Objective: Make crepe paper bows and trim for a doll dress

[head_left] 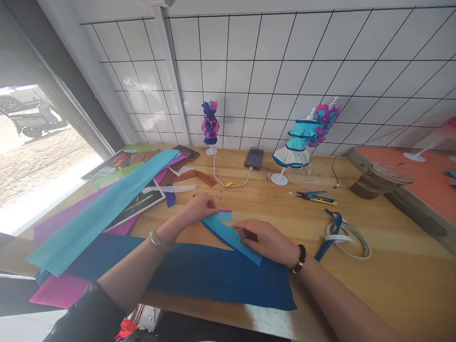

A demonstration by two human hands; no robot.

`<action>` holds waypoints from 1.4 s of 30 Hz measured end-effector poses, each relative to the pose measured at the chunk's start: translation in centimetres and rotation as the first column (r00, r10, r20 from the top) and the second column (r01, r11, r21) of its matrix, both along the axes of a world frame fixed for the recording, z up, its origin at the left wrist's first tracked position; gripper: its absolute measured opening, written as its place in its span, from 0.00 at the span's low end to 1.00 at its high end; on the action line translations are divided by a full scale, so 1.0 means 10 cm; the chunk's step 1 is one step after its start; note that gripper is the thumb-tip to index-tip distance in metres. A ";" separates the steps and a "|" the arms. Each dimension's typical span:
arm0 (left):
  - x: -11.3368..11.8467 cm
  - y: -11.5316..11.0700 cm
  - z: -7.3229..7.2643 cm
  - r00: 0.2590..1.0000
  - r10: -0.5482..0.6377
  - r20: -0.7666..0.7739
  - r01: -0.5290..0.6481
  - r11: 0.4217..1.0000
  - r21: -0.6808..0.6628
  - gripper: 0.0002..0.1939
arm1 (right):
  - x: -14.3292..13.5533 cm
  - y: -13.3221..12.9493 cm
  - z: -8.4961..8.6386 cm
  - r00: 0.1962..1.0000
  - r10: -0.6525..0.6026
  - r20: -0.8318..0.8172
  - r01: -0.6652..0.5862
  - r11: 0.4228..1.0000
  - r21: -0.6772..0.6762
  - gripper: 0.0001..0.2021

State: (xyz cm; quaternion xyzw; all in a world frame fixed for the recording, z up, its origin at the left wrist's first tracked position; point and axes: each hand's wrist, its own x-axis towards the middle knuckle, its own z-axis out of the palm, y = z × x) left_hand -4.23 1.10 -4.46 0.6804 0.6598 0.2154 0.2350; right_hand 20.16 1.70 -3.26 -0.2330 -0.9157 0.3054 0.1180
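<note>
A light blue strip with a darker blue edge (231,236), paper or thin fabric, slants across the wooden table between my hands. My left hand (199,209) pinches its upper left end, beside a small light blue piece with a purple edge (225,215). On the strip's right part rests my right hand (261,237), fingers curled, with thumb and forefinger close together at its surface. Whether these fingers grip the strip or only press on it is hard to see. Below both hands a wide dark blue sheet (221,275) lies flat, and the strip's lower end overlaps it.
Magazines (117,166) and coloured sheets, with a long light blue one (107,209) on top, lie left. Mini dress forms (297,140) stand along the tiled wall. Pliers (317,197), tape rolls (351,240) and a lidded cup (379,180) lie or stand right.
</note>
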 end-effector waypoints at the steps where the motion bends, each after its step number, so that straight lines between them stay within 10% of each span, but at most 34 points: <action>1: 0.00 -0.01 0.01 0.999 -0.002 0.041 0.002 1.000 0.003 0.11 | 0.01 0.02 0.00 1.000 -0.010 -0.003 0.010 1.000 0.003 0.19; 12: -0.06 -0.10 0.08 0.861 -0.009 0.509 0.019 1.000 -0.014 0.14 | -0.01 0.10 -0.07 0.963 -0.219 -0.156 0.212 0.975 -0.061 0.16; 23: 0.23 -0.30 0.10 0.826 -0.274 0.493 0.311 0.950 0.007 0.16 | -0.14 -0.05 -0.05 0.885 -0.413 -0.215 0.315 0.871 -0.377 0.13; 42: 0.20 -0.29 0.13 0.694 -0.136 0.707 0.300 0.947 -0.112 0.26 | -0.15 0.00 -0.09 0.790 -0.567 -0.236 0.427 0.783 -0.451 0.11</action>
